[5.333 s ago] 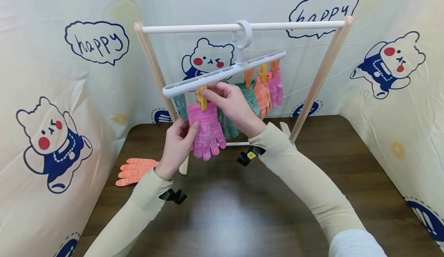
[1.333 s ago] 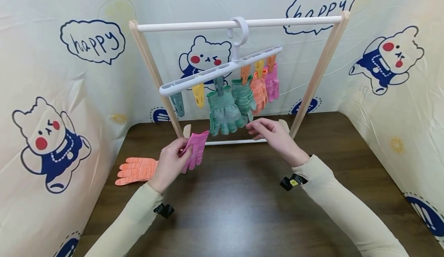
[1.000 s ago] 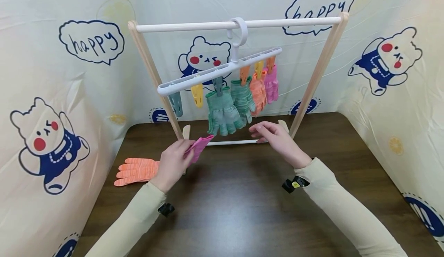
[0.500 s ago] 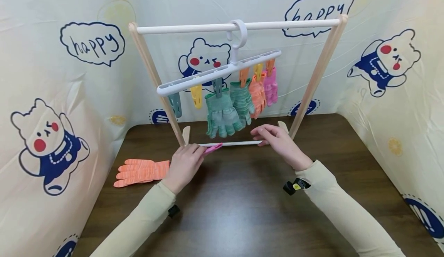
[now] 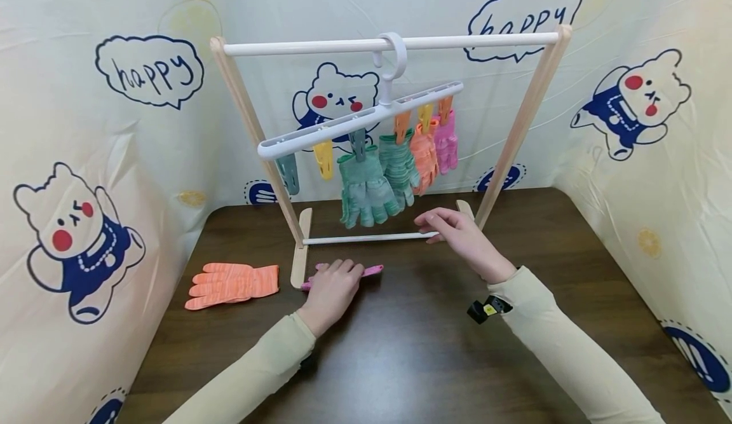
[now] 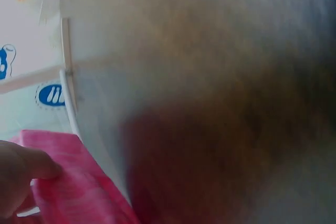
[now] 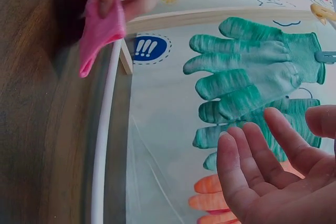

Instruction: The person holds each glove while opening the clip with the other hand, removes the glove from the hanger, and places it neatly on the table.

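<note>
My left hand [image 5: 334, 287] grips a pink glove [image 5: 373, 271] low over the table, covering most of it in the head view. In the left wrist view the thumb presses on the pink knit [image 6: 68, 177]. My right hand [image 5: 457, 236] holds nothing; its fingers are loosely bent in the air beside the hanging green gloves [image 5: 368, 189]. An orange glove [image 5: 234, 284] lies flat on the table at the left. From the white hanger [image 5: 326, 133] clothespins hold two green gloves, an orange glove [image 5: 424, 157] and a pink glove [image 5: 446, 141].
The hanger hooks over the white top rod [image 5: 486, 41] of a wooden-legged rack. A teal clothespin [image 5: 289, 173] and a yellow clothespin [image 5: 323, 160] at the hanger's left end hold nothing. The rack's lower rod [image 5: 366, 238] and left foot [image 5: 300, 252] are beside my left hand.
The pink glove has come off the yellow clothespin. My left hand has carried it down and right to the table. My right hand has left the clothespin and moved right and down.
</note>
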Action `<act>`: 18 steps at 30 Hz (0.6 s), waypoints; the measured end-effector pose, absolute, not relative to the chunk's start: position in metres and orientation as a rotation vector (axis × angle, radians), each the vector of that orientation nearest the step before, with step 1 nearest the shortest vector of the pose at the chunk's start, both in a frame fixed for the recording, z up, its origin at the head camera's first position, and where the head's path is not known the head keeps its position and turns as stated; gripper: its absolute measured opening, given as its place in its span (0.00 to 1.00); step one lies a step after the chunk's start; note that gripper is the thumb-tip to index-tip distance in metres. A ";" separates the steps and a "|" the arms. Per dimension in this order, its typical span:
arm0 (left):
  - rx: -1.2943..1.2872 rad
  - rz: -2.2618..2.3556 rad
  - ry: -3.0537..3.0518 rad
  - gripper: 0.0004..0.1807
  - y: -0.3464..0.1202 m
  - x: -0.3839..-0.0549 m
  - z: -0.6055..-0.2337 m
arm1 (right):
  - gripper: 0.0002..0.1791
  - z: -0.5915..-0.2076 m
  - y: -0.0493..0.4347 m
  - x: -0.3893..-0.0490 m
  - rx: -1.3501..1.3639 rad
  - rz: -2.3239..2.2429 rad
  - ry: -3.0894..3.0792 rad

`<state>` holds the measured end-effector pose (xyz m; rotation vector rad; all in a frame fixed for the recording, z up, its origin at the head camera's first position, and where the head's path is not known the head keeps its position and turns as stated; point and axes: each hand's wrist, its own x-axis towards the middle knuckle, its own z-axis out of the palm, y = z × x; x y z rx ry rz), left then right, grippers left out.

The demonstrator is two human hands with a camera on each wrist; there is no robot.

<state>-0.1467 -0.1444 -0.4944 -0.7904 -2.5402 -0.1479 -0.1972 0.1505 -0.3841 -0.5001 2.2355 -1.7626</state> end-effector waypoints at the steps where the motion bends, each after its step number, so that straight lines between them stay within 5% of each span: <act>1: -0.789 -0.144 -2.550 0.08 -0.143 -0.145 -0.496 | 0.22 -0.385 0.151 -0.197 -0.501 -1.763 2.233; 18: -0.870 -0.288 -2.823 0.04 -0.135 -0.135 -0.504 | 0.22 -0.390 0.151 -0.200 -0.492 -1.736 2.250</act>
